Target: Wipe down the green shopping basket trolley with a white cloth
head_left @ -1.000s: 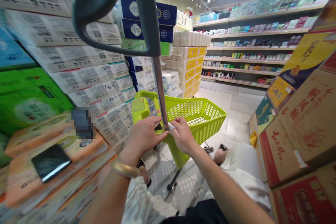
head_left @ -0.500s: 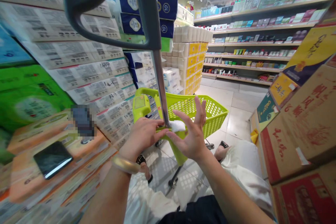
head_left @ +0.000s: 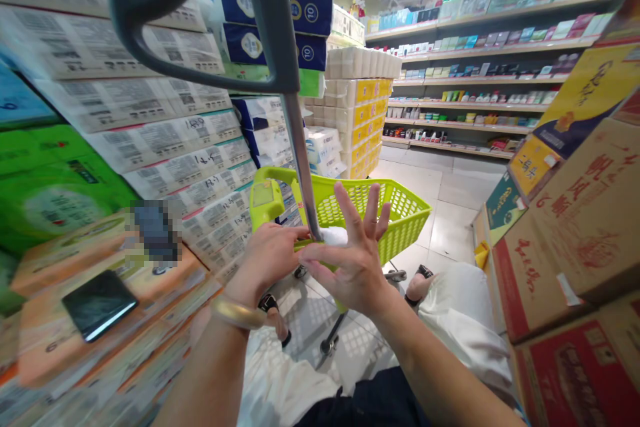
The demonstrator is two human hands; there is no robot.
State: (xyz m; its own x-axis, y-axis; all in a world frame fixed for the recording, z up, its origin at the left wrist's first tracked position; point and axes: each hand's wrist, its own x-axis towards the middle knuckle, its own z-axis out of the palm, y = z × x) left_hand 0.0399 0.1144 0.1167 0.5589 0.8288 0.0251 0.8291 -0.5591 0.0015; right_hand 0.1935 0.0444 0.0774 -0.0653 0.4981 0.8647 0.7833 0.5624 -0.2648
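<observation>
A bright green wheeled shopping basket (head_left: 407, 233) stands in front of my knees. From its near edge rises a metal rod (head_left: 300, 160) with a dark grey loop grip (head_left: 283, 47) close to the camera. White wadding (head_left: 335, 235) lies at the rod's foot, partly covered. My left hand (head_left: 275, 250), a gold bangle at its wrist, is closed on the basket's green rim beside the rod; its fingertips are partly hidden. My right hand (head_left: 357, 263) has thumb and index finger drawn together by the left thumb, other fingers spread. What they pinch, if anything, cannot be made out.
On the left, a black phone (head_left: 100, 303) and a pixelated item (head_left: 155, 230) lie on orange packs (head_left: 45, 340). Tall stacks of white packs (head_left: 165, 100) stand behind. Cardboard boxes (head_left: 575, 227) line the right. Stocked shelves (head_left: 465, 83) fill the back, beyond the tiled floor (head_left: 450, 193).
My right hand has moved left across the wadding, its index finger coming down towards the thumb. The left hand stays at the rod's foot. The view has shifted slightly.
</observation>
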